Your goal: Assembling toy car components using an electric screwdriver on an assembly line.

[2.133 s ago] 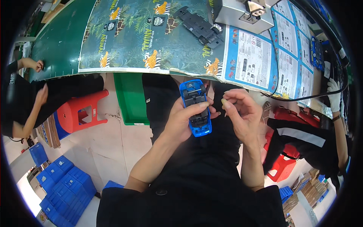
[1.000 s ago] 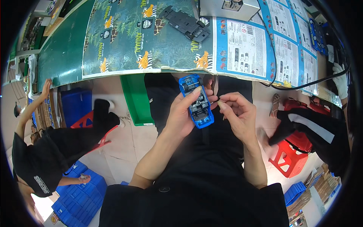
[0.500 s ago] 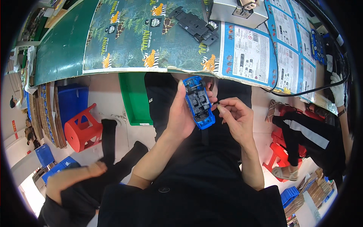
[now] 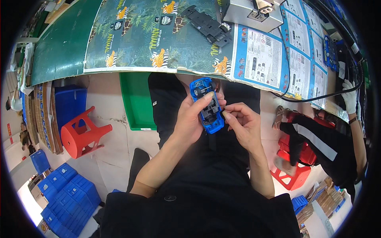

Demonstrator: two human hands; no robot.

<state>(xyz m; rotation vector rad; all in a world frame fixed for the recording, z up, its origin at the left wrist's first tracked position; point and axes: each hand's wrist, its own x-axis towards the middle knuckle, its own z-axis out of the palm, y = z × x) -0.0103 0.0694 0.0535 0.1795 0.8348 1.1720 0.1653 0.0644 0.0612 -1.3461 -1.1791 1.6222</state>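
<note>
My left hand (image 4: 191, 118) holds a blue toy car body (image 4: 212, 126) over my lap, below the table edge. Its open underside faces up, showing a dark interior and wheels at the upper end. The left thumb lies across the interior, with the fingers behind the body. Beside the car's lower right side, my right hand (image 4: 245, 122) is closed in a pinch. A small dark piece (image 4: 223, 113) shows at its fingertips against the car; its kind is too small to make out. On the table above lies a black toy car chassis (image 4: 207, 27).
A metal box-shaped device (image 4: 254, 16) stands on the table (image 4: 55, 55), near a black cable (image 4: 317, 97). Another blue toy car (image 4: 330, 53) sits at right, near a co-worker's gloved hand (image 4: 349, 97). Below are a green bin (image 4: 139, 107), red stool (image 4: 81, 135) and blue crates (image 4: 73, 202).
My left thumb has moved from the car's side onto its interior. My right fingertips have come in against the car's side. The person at lower left has mostly left view.
</note>
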